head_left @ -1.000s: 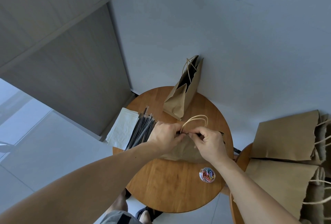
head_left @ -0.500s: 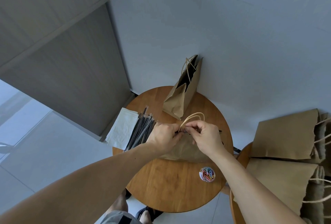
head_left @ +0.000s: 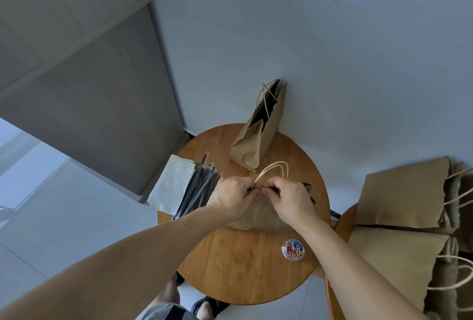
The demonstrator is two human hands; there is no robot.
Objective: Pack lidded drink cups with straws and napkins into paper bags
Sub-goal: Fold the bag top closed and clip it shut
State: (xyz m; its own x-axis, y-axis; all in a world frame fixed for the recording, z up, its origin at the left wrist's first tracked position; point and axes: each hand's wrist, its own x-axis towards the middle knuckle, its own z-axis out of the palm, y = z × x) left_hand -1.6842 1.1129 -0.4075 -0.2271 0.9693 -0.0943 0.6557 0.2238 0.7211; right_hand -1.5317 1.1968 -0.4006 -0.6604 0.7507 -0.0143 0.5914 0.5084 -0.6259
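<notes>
Grip: left hand (head_left: pixel 234 198) and right hand (head_left: pixel 289 200) pinch the mouth of the brown paper bag (head_left: pixel 258 217) closed. Likely for clipping; clear tub of coloured paper clips (head_left: pixel 293 249) stands near.

Left hand (head_left: pixel 230 199), right hand (head_left: pixel 290 203) (both curled)

So the surface (head_left: pixel 243 268) is a small round wooden one, warm honey colour, pushed up against a plain pale wall (head_left: pixel 332 51). Near its right front edge sits a little clear round tub of coloured paper clips (head_left: pixel 293 249), upright. To the left there's a tall grey wood-grain cabinet (head_left: pixel 89 102), with light floor tiles (head_left: pixel 51 217) below it. A second wooden surface (head_left: pixel 344 220) pokes in just beside the first on the right. A dark sandal (head_left: pixel 202 305) shows underneath.
</notes>
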